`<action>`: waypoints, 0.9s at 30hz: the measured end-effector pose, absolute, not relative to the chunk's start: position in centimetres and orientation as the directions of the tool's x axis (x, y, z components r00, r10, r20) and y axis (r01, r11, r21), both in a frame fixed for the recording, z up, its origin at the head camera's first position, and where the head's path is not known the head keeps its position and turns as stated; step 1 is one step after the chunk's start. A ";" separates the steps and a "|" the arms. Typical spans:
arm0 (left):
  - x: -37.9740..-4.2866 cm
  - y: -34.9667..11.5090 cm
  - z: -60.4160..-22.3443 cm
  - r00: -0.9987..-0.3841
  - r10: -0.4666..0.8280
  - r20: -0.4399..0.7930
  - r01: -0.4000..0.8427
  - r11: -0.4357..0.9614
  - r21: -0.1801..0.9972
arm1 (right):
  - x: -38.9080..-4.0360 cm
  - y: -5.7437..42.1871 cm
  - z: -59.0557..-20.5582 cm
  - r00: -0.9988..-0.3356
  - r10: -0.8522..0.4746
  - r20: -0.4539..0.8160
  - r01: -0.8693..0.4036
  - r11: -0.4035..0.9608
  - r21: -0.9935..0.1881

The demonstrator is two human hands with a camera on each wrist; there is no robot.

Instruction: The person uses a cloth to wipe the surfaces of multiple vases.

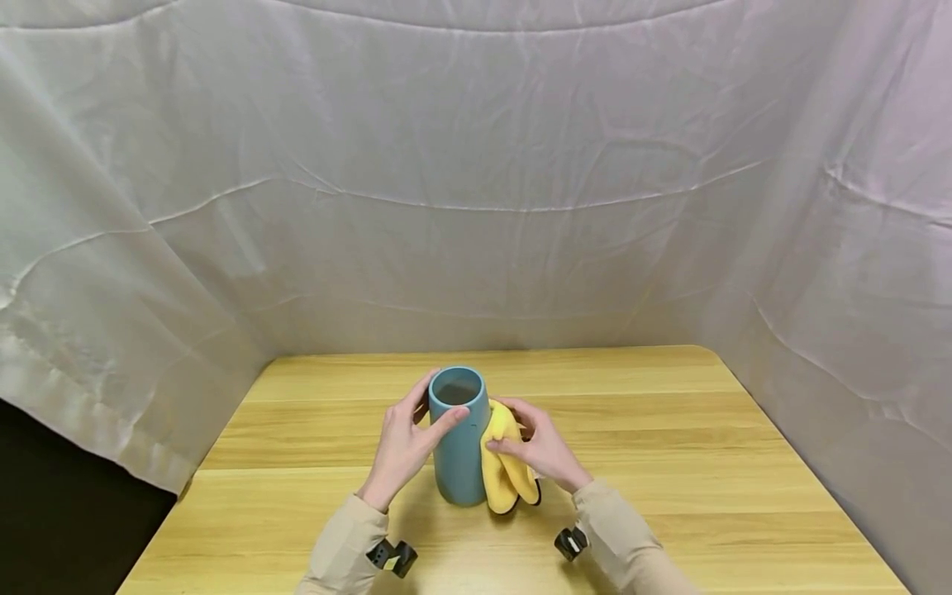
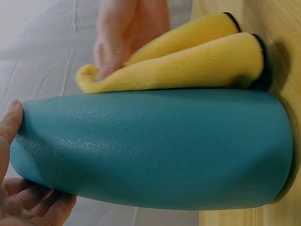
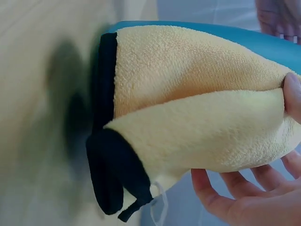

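Note:
A tall blue-teal vase [image 1: 459, 463] with a round open mouth stands upright on the wooden table. My left hand [image 1: 404, 442] grips it near the top, thumb on the near side and fingers round the far left side. In my right hand [image 1: 543, 446] is a yellow cloth [image 1: 500, 471] with dark edging, pinched between thumb and fingers and held against the vase's right side. The cloth [image 3: 188, 127] hangs in two folds in the right wrist view, its black hem toward the table. The left wrist view shows the vase's smooth, faintly textured wall [image 2: 155, 150].
The light wood table [image 1: 669, 463] extends to both sides of the vase. Grey fabric sheeting [image 1: 476, 273] encloses its back and sides. A dark area [image 1: 67, 496] shows beyond the table's left edge. Each sleeve carries a small black wrist device [image 1: 571, 544].

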State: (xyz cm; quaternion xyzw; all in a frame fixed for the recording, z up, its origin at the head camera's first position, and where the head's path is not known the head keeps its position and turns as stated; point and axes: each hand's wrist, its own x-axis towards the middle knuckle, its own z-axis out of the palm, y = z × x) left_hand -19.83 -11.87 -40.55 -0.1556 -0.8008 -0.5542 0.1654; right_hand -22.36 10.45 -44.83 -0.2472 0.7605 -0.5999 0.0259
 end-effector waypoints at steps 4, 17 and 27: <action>-19.9 -11.9 -40.6 -0.892 0.070 0.446 0.442 0.333 0.833 | -22.5 10.1 -43.2 -0.873 -0.393 0.290 -0.371 0.149 -0.916; -19.9 -11.8 -40.5 -0.893 0.066 0.445 0.439 0.342 0.831 | -22.4 9.4 -39.5 -0.836 -0.392 0.383 -0.455 0.107 -0.884; -19.9 -11.8 -40.5 -0.894 0.067 0.444 0.439 0.334 0.834 | -22.4 9.4 -39.7 -0.835 -0.395 0.382 -0.458 0.116 -0.881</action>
